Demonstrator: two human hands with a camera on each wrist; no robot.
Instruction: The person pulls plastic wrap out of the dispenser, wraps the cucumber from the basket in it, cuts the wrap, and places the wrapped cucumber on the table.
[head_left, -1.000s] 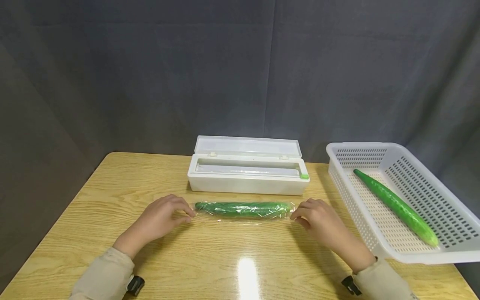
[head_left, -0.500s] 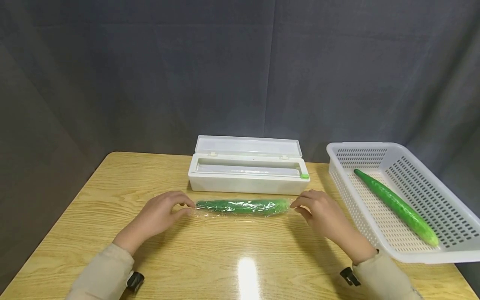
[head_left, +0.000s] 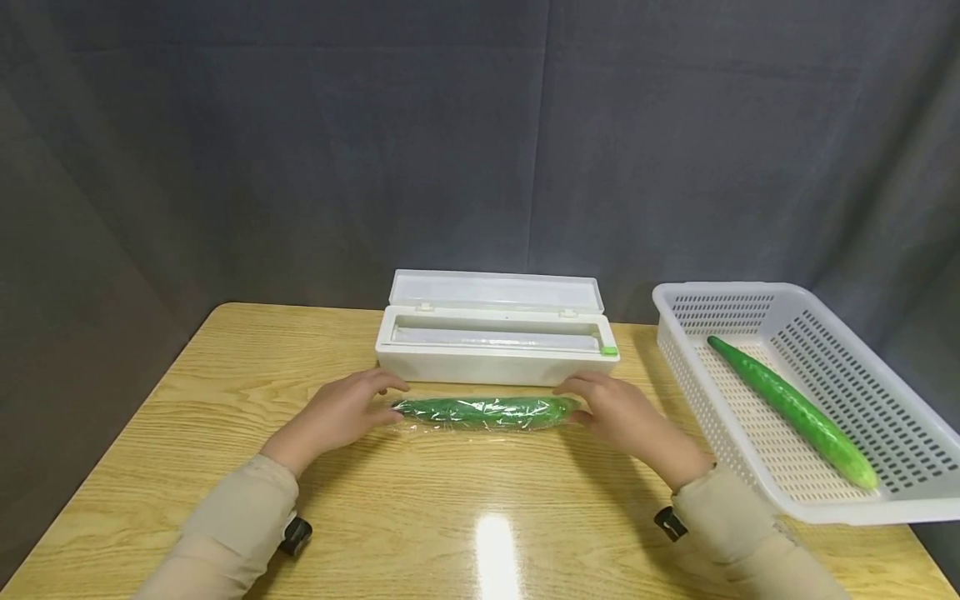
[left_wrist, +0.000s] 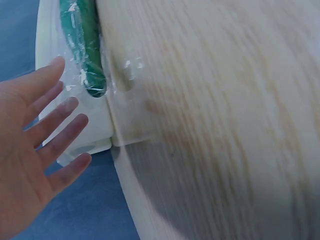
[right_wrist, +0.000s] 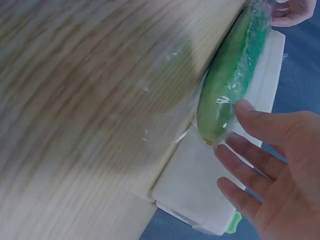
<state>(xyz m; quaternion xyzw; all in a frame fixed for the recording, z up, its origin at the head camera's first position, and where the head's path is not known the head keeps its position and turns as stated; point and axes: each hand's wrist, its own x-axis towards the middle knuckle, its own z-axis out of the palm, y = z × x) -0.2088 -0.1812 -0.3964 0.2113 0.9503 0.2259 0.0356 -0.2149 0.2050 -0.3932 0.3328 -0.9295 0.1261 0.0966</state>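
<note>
A cucumber [head_left: 483,412] in clear plastic wrap lies crosswise on the wooden table, in front of a white wrap dispenser box [head_left: 495,367]. My left hand [head_left: 341,414] is at its dark green end, fingers spread and loosely bent; in the left wrist view they look apart from the cucumber [left_wrist: 90,55]. At the paler end is my right hand [head_left: 611,412], its fingers relaxed too. In the right wrist view the thumb is close to the wrapped cucumber [right_wrist: 222,95]; I cannot tell whether it touches. Loose film extends past both ends.
The dispenser's lid [head_left: 495,290] stands open, with a roll of film [head_left: 495,337] inside and a green piece [head_left: 609,351] at its right end. A white perforated basket [head_left: 750,475] on the right holds an unwrapped cucumber [head_left: 795,412]. A dark curtain [head_left: 480,150] hangs behind the table.
Both hands were at the film's outer ends and have moved inward, closer to the cucumber's tips. Their fingers have spread away from the film. The cucumber has shifted slightly toward the box.
</note>
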